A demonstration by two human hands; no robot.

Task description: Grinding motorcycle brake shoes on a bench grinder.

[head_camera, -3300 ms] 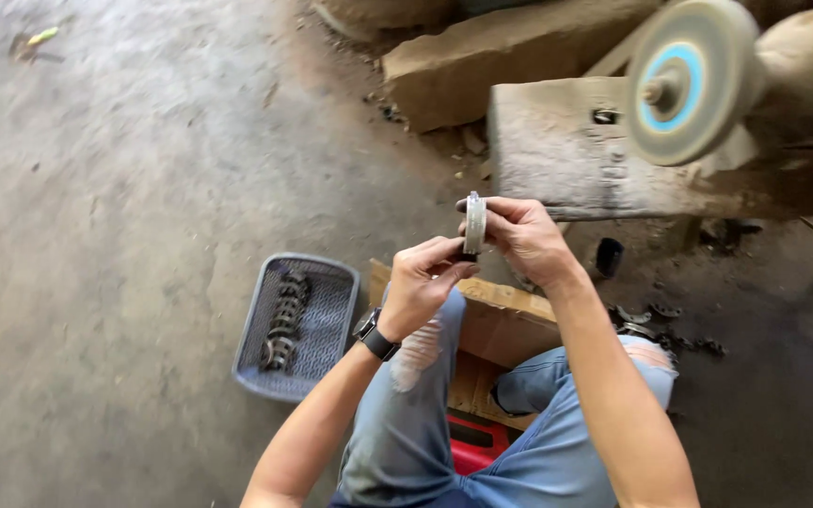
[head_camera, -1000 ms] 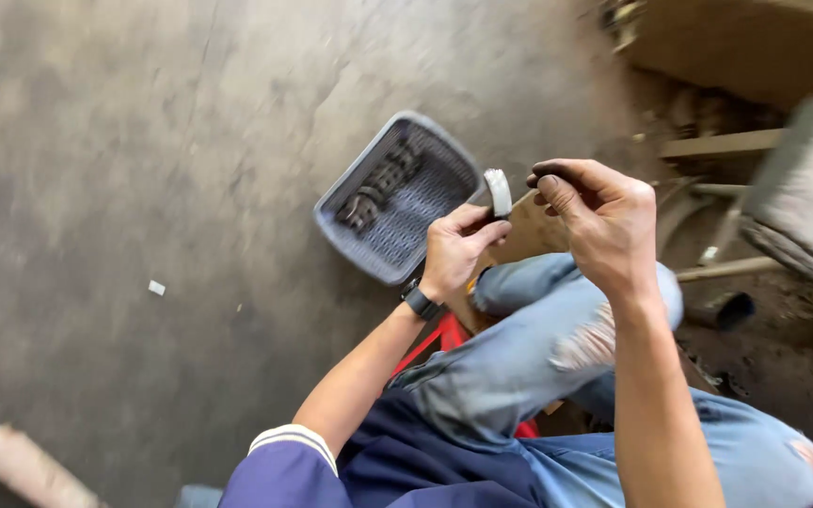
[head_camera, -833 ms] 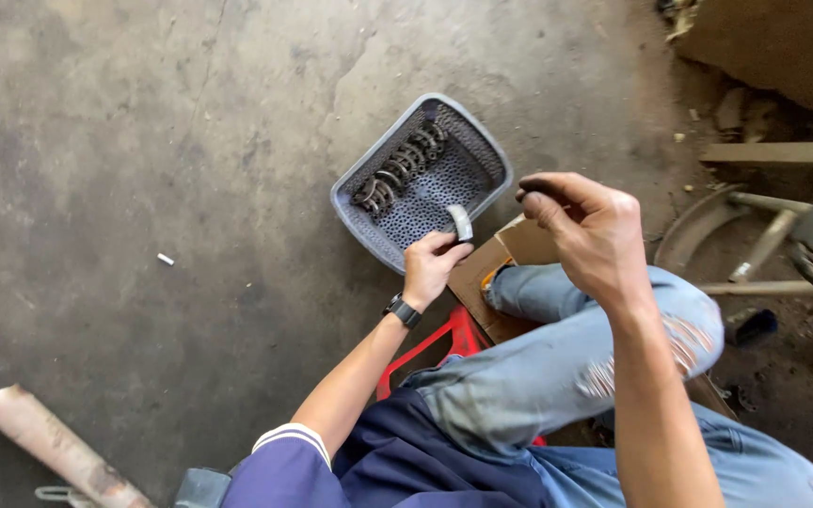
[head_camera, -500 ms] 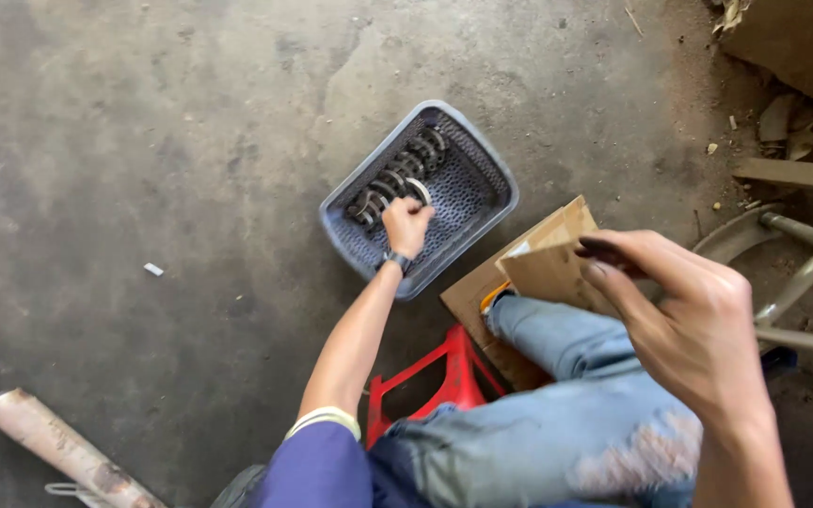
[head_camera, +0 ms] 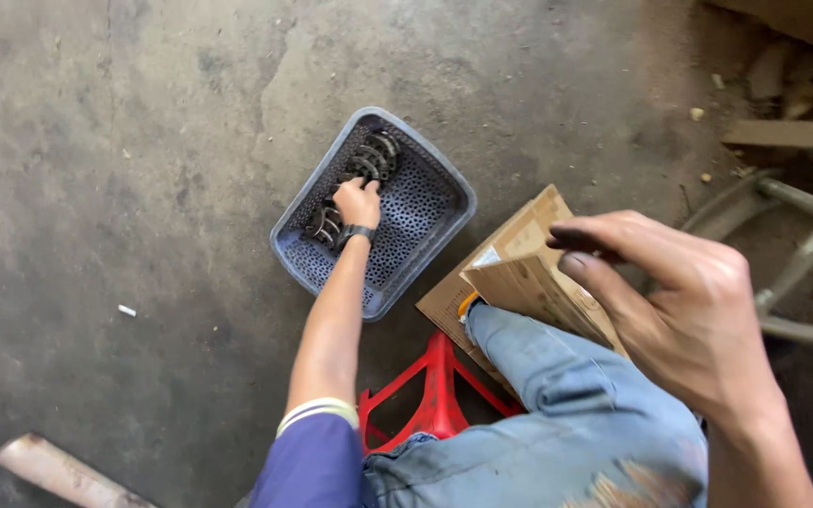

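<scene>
Seen from above, the left hand (head_camera: 357, 200) reaches down into the grey perforated plastic basket (head_camera: 425, 202) on the concrete floor (head_camera: 143, 141), its grip curled onto the row of dark metal rings (head_camera: 369, 158) lying inside. The right hand (head_camera: 679, 310) hangs over the knee beside the brown cardboard box (head_camera: 529, 273), fingers loosely spread and empty. One ring seems just placed or about to be picked; I cannot tell which.

A rough workshop, by every sign. Bare, stained concrete floor (head_camera: 124, 141), cracked and dusty, with grit and small scraps scattered toward the top right corner. Grey perforated plastic basket (head_camera: 416, 202) set straight on the ground, a row of dark metal rings (head_camera: 369, 160) inside. Low red plastic stool (head_camera: 435, 395) for seating, flattened cardboard (head_camera: 529, 273) across the knee. Metal frame legs (head_camera: 802, 235) at the right edge, a timber offcut (head_camera: 58, 470) at the bottom left corner.
</scene>
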